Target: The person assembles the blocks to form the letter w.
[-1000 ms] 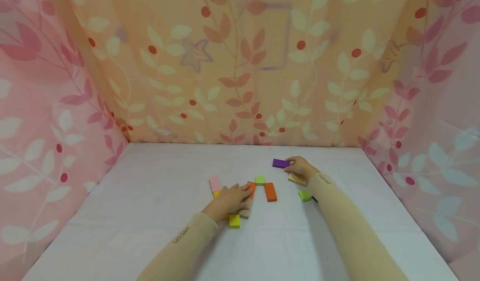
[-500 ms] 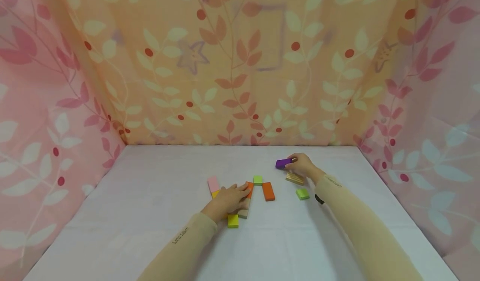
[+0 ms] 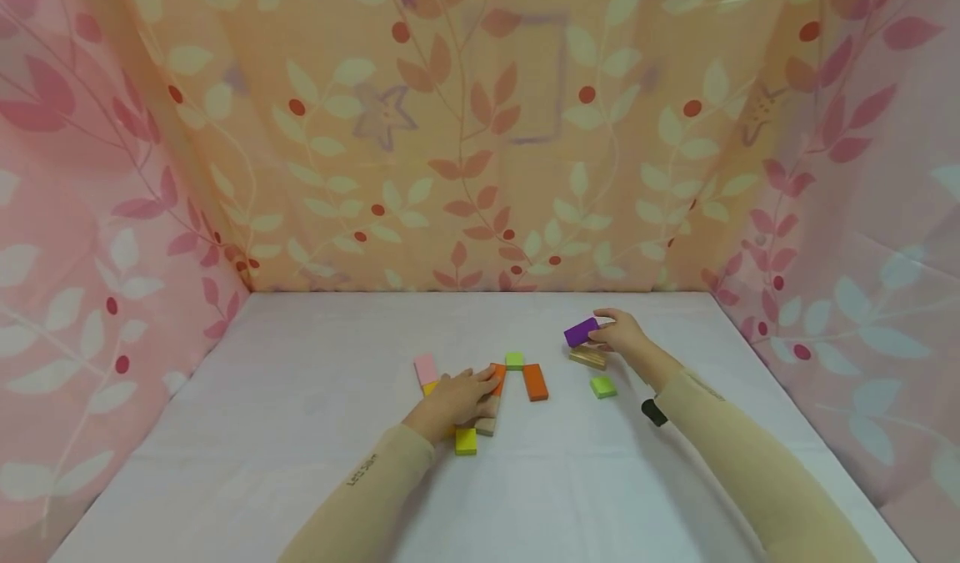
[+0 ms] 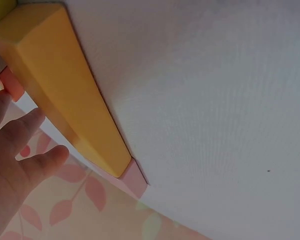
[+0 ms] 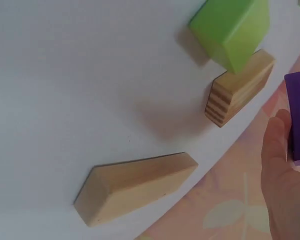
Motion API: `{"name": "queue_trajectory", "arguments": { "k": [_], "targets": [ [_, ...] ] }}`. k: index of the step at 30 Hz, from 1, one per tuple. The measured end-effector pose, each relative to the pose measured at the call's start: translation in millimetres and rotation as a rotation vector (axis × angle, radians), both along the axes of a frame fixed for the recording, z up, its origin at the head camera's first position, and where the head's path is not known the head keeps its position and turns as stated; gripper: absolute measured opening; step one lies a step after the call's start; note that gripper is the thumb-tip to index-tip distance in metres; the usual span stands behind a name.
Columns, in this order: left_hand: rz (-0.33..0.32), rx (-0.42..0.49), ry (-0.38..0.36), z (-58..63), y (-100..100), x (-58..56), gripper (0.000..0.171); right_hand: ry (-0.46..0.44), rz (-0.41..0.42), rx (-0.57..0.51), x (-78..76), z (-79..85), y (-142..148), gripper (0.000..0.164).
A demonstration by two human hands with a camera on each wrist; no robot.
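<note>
My right hand point(image 3: 626, 339) pinches a purple block point(image 3: 581, 332), tilted and held near a plain wooden block point(image 3: 587, 358). In the right wrist view the purple block point(image 5: 298, 112) stands upright by my thumb. My left hand point(image 3: 455, 402) lies with fingers extended over a group of blocks, fingertips at an orange block point(image 3: 497, 379). Wooden blocks point(image 3: 486, 426) show beside the palm, and a yellow block point(image 3: 466, 442) lies below it. The left wrist view has a long yellow-orange block point(image 4: 70, 90) end to end with a pink block point(image 4: 133, 179).
Between the hands lie another orange block point(image 3: 536, 382) and a small green block point(image 3: 513, 361). A second green block point(image 3: 603, 387) sits near the right forearm. Two wooden blocks, one striped point(image 5: 237, 87) and one plain point(image 5: 140, 186), lie on the white cloth. Patterned curtains surround the table.
The right hand has lifted the purple block off the table, tilting it and bringing it slightly rightward. The left hand stays in place on the blocks.
</note>
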State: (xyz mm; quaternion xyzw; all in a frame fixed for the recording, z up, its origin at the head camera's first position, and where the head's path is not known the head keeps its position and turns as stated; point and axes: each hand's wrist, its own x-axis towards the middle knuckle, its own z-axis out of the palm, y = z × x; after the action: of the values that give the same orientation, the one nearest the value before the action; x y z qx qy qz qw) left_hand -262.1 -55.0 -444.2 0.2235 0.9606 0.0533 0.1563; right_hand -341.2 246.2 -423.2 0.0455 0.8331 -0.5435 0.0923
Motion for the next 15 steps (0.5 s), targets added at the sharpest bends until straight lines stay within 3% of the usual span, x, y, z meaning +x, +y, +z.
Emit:
{"name": "queue_trajectory", "arguments": {
  "k": [4,12,15],
  "targets": [
    [0.004,0.004,-0.009,0.1,0.5,0.0,0.065,-0.009,0.005,-0.048,11.6,1.5,1.4,0.05],
    [-0.002,0.007,-0.007,4.3,-0.2,1.4,0.066,-0.027,0.133,-0.121,31.4,5.6,-0.2,0.044],
    [-0.004,0.002,-0.006,4.4,-0.7,1.3,0.066,-0.046,0.201,-0.093,37.5,4.2,-2.4,0.041]
  ]
}}
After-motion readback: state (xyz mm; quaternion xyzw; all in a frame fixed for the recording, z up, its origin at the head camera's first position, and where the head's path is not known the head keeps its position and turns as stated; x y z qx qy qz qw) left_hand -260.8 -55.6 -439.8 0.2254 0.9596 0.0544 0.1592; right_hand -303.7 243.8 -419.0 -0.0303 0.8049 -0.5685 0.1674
